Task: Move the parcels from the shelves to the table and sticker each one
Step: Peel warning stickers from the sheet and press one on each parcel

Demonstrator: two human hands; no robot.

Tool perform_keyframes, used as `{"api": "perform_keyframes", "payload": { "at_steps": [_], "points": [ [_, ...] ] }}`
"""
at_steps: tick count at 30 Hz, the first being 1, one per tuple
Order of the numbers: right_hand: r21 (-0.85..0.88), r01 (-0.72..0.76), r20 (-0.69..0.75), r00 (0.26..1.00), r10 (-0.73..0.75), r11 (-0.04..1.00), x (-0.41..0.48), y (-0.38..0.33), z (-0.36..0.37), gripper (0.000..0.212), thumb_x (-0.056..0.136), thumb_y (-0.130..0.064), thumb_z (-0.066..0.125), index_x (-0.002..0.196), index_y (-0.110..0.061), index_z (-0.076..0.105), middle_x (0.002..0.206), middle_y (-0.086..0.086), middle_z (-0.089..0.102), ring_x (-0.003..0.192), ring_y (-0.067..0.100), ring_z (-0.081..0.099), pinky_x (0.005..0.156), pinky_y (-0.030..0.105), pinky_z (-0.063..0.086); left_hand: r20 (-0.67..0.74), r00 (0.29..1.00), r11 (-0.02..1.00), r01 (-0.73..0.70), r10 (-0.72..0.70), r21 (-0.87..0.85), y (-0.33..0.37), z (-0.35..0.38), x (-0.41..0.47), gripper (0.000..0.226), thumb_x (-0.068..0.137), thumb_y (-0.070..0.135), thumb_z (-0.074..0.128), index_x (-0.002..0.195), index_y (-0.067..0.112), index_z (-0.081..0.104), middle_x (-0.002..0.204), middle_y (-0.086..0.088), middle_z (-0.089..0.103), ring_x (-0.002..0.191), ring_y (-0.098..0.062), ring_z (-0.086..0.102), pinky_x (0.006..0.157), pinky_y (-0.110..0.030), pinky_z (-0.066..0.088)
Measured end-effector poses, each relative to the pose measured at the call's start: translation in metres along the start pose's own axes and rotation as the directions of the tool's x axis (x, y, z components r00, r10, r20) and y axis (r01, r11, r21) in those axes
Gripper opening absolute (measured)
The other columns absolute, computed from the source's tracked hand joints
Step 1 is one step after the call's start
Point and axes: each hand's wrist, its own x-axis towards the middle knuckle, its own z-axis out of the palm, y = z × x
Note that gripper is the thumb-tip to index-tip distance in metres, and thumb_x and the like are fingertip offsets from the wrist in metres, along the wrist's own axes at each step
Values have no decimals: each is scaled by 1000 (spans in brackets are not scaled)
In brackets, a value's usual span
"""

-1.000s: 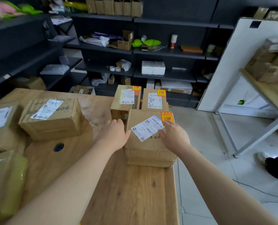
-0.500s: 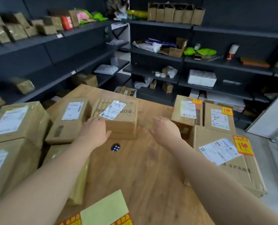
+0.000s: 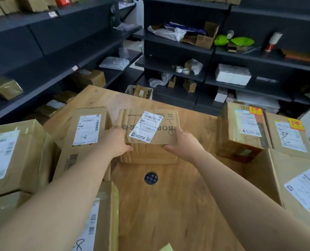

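Observation:
A cardboard parcel (image 3: 150, 153) with a white shipping label lies in the middle of the wooden table (image 3: 168, 205). My left hand (image 3: 114, 140) grips its left near corner and my right hand (image 3: 184, 142) grips its right near corner, fingers curled round the front edge. To the right stand parcels bearing orange-red stickers (image 3: 244, 127) (image 3: 288, 134), and a bigger box (image 3: 299, 187) sits nearer me. Unstickered parcels (image 3: 85, 140) (image 3: 9, 156) crowd the table's left side.
Dark shelves (image 3: 168, 38) run along the back and left walls with more parcels (image 3: 90, 77), bags and tape rolls. A white basket (image 3: 139, 91) stands behind the table. A round cable hole (image 3: 151, 177) sits in the tabletop. A yellow sheet corner (image 3: 166, 248) shows at the bottom edge.
My hands left the stickered box at the right, crossed to the middle parcel and took hold of its two near corners. The view has swung left.

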Motion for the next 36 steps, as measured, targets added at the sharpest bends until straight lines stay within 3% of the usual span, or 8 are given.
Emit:
{"api": "perform_keyframes", "payload": {
  "at_steps": [9,15,19,31,36],
  "points": [
    [87,-8,-107,994,17,996,-32,15,-4,82,79,-51,70,145,-21,31,125,3,57,107,20,57,83,33,53,-117,992,994,-62,51,-93,13,3,-26,66,71,38,81,122,8,52,110,-10,59,99,-28,59,82,-37,52],
    [109,-5,-175,984,24,994,-112,27,-28,82,80,-47,72,146,-22,32,129,2,56,113,19,55,90,33,51,-164,982,986,-109,88,-124,42,-6,-100,74,73,37,79,131,8,42,114,-8,60,102,-27,59,83,-36,51],
    [113,-11,-188,982,33,994,-186,44,-38,81,78,-49,72,145,-22,36,128,1,58,113,20,56,89,32,49,-184,977,991,-121,110,-51,62,-1,-163,78,73,43,78,132,8,41,118,-9,60,106,-28,58,86,-36,49],
    [77,-70,-145,986,81,995,-393,111,-5,79,76,-55,71,141,-20,41,122,-1,62,110,21,58,84,31,47,-110,986,990,-130,124,-58,99,72,-355,76,70,45,79,129,12,44,113,-6,60,100,-25,60,74,-30,47],
    [80,-137,-119,982,146,987,-452,144,13,79,75,-56,70,140,-20,42,117,-5,63,99,15,61,80,30,54,-44,982,979,-188,185,-76,117,108,-400,75,68,44,78,127,11,45,113,-7,62,102,-26,58,82,-37,51]
  ]
}}
